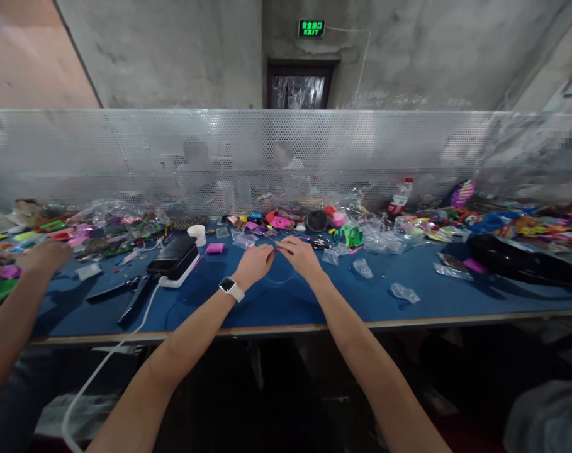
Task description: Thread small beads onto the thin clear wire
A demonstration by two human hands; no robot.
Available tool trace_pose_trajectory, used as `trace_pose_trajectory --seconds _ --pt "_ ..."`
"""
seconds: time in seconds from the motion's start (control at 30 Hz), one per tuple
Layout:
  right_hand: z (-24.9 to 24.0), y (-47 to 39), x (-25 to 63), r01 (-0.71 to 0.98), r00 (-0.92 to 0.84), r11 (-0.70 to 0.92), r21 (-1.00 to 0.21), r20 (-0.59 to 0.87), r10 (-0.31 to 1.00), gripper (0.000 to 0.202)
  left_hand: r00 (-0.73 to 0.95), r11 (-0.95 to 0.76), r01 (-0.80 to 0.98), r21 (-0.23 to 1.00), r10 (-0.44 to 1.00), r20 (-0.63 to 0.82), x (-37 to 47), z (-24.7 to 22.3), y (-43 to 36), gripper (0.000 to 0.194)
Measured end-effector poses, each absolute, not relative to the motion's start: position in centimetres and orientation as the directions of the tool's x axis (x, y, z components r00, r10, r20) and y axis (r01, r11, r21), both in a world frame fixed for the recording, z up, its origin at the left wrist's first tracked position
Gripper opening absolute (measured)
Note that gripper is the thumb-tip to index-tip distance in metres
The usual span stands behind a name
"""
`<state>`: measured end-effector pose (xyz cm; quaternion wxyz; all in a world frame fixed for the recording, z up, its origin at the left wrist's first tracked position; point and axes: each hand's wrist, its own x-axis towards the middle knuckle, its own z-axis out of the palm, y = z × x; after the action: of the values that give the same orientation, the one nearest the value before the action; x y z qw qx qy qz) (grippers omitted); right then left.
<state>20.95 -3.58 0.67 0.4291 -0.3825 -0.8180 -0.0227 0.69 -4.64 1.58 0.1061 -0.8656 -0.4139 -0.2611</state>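
My left hand (253, 264), with a watch on its wrist, and my right hand (299, 255) meet fingertip to fingertip just above the blue table. Both are closed in a pinch on a thin pale thread (282, 282), which hangs below them in a loose loop. What lies right between the fingertips is too small to make out. A pink block (214, 248) and a white cup (197, 235) stand left of my left hand. Clear plastic scraps (245, 240) lie just beyond my hands, near a black round object (316, 220).
A black box-shaped device (175, 257) with a white cable and a black stapler-like tool (137, 299) lie left. A red-capped bottle (399, 200) stands before the perforated screen (286, 145). At right lies a black tray (521, 263). A co-worker's hand (47, 257) works far left.
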Motion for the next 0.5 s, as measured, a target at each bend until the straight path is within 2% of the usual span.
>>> trace_pose_trajectory --seconds 0.1,0.17,0.23,0.3,0.37,0.43,0.5 --pt "0.6 -3.4 20.9 0.661 -0.350 0.691 -0.291 0.695 0.628 0.025 0.535 -0.625 0.781 -0.012 0.659 0.529 0.5 1.7 -4.7 0.027" --pt "0.5 -3.2 20.8 0.646 -0.316 0.677 -0.353 0.683 0.658 0.023 0.550 -0.615 0.786 -0.057 0.655 0.518 0.4 1.9 -4.7 0.027" --pt "0.4 -2.9 20.6 0.583 -0.277 0.641 -0.499 0.620 0.734 0.027 0.569 -0.608 0.787 -0.102 0.653 0.499 0.4 2.1 -4.8 0.025" --pt "0.3 -2.7 20.6 0.465 -0.270 0.549 -0.694 0.479 0.835 0.037 0.587 -0.608 0.782 -0.134 0.649 0.484 0.4 2.2 -4.8 0.023" --pt "0.2 -2.5 20.7 0.354 -0.299 0.443 -0.824 0.349 0.888 0.041 0.595 -0.610 0.779 -0.146 0.646 0.477 0.4 2.2 -4.8 0.022" --pt "0.2 -2.5 20.8 0.302 -0.304 0.429 -0.852 0.340 0.890 0.034 0.590 -0.606 0.783 -0.139 0.653 0.475 0.4 2.1 -4.6 0.022" --pt "0.1 -2.6 20.8 0.292 -0.280 0.484 -0.825 0.410 0.868 0.019 0.572 -0.596 0.794 -0.117 0.669 0.474 0.2 2.0 -4.4 0.023"
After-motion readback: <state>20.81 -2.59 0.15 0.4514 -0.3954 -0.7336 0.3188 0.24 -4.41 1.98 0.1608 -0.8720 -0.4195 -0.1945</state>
